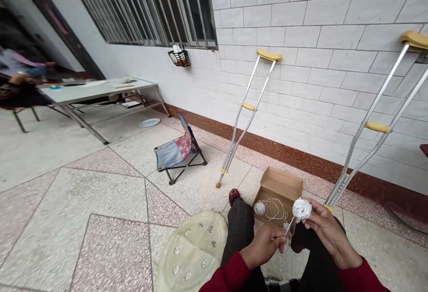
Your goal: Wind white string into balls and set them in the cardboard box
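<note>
Right hand (329, 232) gripping fuzzy round thread ball (301, 209), left hand (264, 245) pinching thin strand (288, 229) — taut

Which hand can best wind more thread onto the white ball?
Probably the left hand: it pinches the loose thread just below the white ball, which the right hand holds.

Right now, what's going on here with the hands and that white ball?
A seated person in red sleeves is working with white thread. The right hand holds a ball of thread, and the left hand pinches the strand hanging from it. A smaller ball with loose loops lies by an open cardboard box on the floor. Two crutches lean on the tiled wall.
</note>
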Tool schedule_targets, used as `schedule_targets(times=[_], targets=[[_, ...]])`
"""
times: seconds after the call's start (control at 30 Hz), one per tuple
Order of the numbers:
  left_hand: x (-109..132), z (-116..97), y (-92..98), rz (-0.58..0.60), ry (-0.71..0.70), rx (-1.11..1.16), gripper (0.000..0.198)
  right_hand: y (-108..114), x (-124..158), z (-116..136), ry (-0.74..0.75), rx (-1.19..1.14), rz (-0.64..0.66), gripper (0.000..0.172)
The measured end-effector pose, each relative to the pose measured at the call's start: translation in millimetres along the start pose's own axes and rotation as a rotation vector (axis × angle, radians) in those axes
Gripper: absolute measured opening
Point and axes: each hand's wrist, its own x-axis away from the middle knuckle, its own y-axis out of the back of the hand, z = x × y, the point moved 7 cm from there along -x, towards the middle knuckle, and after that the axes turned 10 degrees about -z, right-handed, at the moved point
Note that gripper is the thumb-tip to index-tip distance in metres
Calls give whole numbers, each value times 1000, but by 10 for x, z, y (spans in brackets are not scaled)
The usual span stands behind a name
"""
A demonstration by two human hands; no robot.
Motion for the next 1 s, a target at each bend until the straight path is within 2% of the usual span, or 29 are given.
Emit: schedule_targets(times=[0.1, 0.2, 0.27, 0.33, 0.37, 0.43, 0.5, 0.57, 0.67, 0.8, 0.9, 1.0], targets=[[110, -4, -15, 29, 3, -82, 39, 93, -189, 80, 164, 83, -96, 46], [147, -215, 20, 42, -122, -179, 35, 158, -323, -200, 234, 258, -154, 38], [101, -418, 129, -10, -259, -297, 31, 135, -288, -557, 172, 366, -117, 33], [15, -581, 278, -76, -371, -410, 27, 43, -119, -906, 41, 367, 7, 39], [-36, -626, 345, -97, -402, -440, 25, -22, 5, -1026, -28, 342, 90, 40], [-136, -642, 434, -112, -414, -424, 27, -113, 249, -1095, -146, 244, 177, 41], [-211, -569, 419, -86, -359, -317, 33, -159, 403, -959, -201, 140, 191, 43], [-236, -442, 312, -47, -261, -173, 38, -159, 444, -727, -202, 81, 173, 45], [-176, -249, 108, -39, -140, -41, 39, -73, 360, -430, -173, 73, 109, 45], [-11, -54, -55, -18, -2, -16, 39, 65, 157, -212, -57, 121, 21, 43], [92, -49, -55, 11, 25, -15, 39, 138, -7, -134, 62, 257, -58, 41], [129, -132, -11, 3, -34, -73, 39, 187, -165, -94, 175, 307, -163, 38]])
